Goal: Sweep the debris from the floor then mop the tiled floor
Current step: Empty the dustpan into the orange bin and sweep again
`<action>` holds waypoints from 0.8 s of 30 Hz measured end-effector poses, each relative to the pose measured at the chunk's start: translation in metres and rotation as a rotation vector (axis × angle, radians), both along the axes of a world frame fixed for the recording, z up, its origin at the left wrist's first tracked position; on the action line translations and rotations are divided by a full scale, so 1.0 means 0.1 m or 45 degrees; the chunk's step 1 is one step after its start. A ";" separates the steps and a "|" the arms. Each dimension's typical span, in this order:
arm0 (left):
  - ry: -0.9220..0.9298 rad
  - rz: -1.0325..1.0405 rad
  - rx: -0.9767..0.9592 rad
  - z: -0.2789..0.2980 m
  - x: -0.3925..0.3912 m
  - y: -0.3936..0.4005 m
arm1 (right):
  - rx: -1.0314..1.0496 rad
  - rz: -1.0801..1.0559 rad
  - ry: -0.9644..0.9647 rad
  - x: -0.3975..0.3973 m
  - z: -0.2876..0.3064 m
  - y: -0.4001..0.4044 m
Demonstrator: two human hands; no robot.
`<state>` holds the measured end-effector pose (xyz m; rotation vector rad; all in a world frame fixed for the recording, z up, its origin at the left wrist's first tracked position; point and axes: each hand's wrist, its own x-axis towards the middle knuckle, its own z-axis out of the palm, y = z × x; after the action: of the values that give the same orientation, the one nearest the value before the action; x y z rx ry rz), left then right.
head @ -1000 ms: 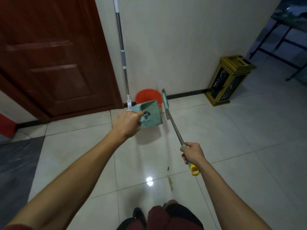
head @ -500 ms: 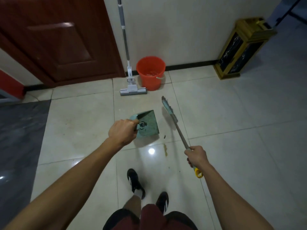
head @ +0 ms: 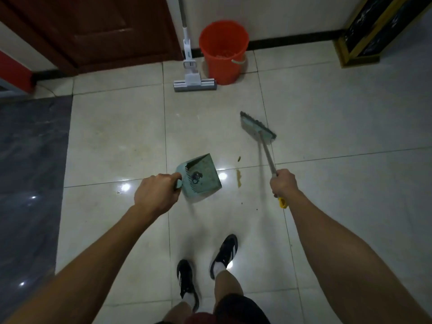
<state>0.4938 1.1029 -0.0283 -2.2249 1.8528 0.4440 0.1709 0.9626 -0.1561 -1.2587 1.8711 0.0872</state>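
Observation:
My left hand [head: 157, 193] grips the handle of a teal dustpan [head: 202, 178], held above the cream tiled floor [head: 117, 136] with its mouth toward the right. My right hand [head: 283, 182] grips the metal shaft of a teal broom [head: 257, 128], its yellow handle end sticking out below my fist. The broom head lies out ahead to the right. Small bits of debris [head: 238, 178] lie on the tiles between dustpan and broom. A sponge mop [head: 194, 83] leans on the wall beside an orange bucket [head: 223, 50].
A dark red door [head: 93, 31] fills the far left wall. A gold and black bin [head: 371, 29] stands at the far right. Dark grey flooring [head: 30, 171] borders the tiles on the left. My two feet in black shoes [head: 205, 272] stand below.
My view has tilted further down toward the floor. The broom head has swung out to the right, away from the dustpan. Both hands keep their holds.

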 end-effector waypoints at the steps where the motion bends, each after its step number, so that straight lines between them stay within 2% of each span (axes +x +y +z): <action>1: 0.000 0.021 0.008 -0.05 0.01 0.02 | 0.016 0.020 0.001 0.02 -0.06 -0.06; 5: 0.024 0.092 0.038 -0.20 0.05 0.12 | 0.164 0.160 0.034 0.06 -0.22 -0.22; 9: 0.078 0.152 0.011 -0.24 0.16 0.20 | 0.276 0.379 0.152 0.05 -0.22 0.02; 15: 0.101 0.125 0.013 -0.27 0.29 0.35 | 0.344 0.440 0.244 0.05 -0.13 0.98; 24: 0.159 -0.062 0.045 -0.24 0.55 0.67 | 0.429 0.416 0.314 0.12 0.19 2.43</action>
<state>0.5488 1.1704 -0.0527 -2.1691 1.9397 0.6151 0.1825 1.2061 -0.1376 -1.3456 1.7403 0.7306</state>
